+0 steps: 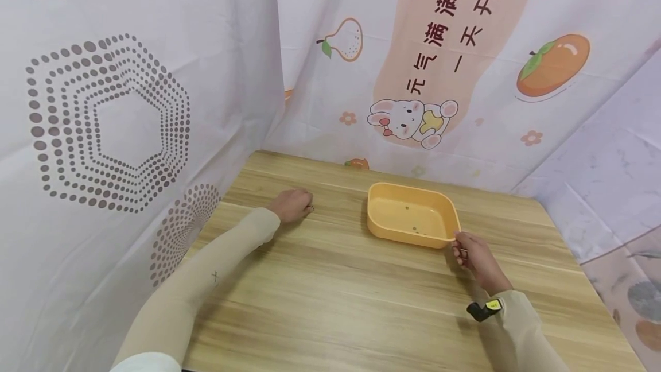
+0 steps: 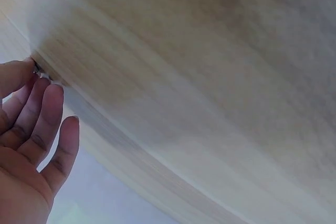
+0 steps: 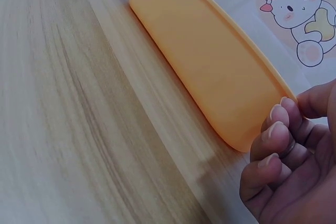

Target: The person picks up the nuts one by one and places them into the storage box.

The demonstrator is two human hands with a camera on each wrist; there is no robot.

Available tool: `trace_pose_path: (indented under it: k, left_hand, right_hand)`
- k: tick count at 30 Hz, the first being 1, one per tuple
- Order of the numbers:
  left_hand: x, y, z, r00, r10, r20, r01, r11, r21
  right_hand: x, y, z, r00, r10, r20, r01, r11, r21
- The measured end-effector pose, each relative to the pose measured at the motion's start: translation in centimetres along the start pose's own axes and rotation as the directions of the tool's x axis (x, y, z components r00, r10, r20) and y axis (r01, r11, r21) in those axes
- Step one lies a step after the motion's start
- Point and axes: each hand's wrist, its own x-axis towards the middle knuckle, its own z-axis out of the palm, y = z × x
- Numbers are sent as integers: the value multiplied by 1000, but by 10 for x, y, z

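Observation:
A shallow orange plastic tray (image 1: 408,239) with rounded corners stands on the wooden table. Small dark pieces (image 1: 415,228) lie on its floor, too tiny to identify. At the tray's near right corner, my right hand (image 1: 473,254) pinches the rim between thumb and fingers, the other fingers curled below, as the right wrist view shows. My left hand (image 1: 293,205) is low over the table, left of the tray and apart from it. In the left wrist view, its thumb and forefinger pinch a small dark metallic piece (image 2: 37,68), mostly hidden by the fingertips.
The wood-grain table (image 1: 330,286) runs back to a white printed curtain (image 1: 320,102) with a rabbit and fruit. Another patterned curtain (image 1: 222,73) borders the left side. A black strap end with a yellow tag (image 1: 485,309) is at my right wrist.

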Motion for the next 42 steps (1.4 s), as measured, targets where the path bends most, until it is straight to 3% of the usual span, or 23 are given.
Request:
trace_pose_path:
  k: [9, 23, 33, 42]
  left_hand:
    - [-2, 3, -1, 1000, 17, -12, -16, 997, 71]
    - [-8, 2, -3, 1000, 25, 11, -26, 986, 164]
    - [-9, 5, -7, 999, -18, 48, 13, 994, 107]
    - [-9, 3, -6, 998, -27, 58, 21, 994, 105]
  right_hand:
    - [11, 14, -7, 1000, -2, -9, 2, 1000, -9]
    - [-4, -5, 3, 1000, 16, 13, -16, 1000, 11]
    - [-3, -4, 2, 1000, 5, 13, -5, 1000, 22]
    - [9, 15, -5, 1000, 2, -12, -1, 1000, 25]
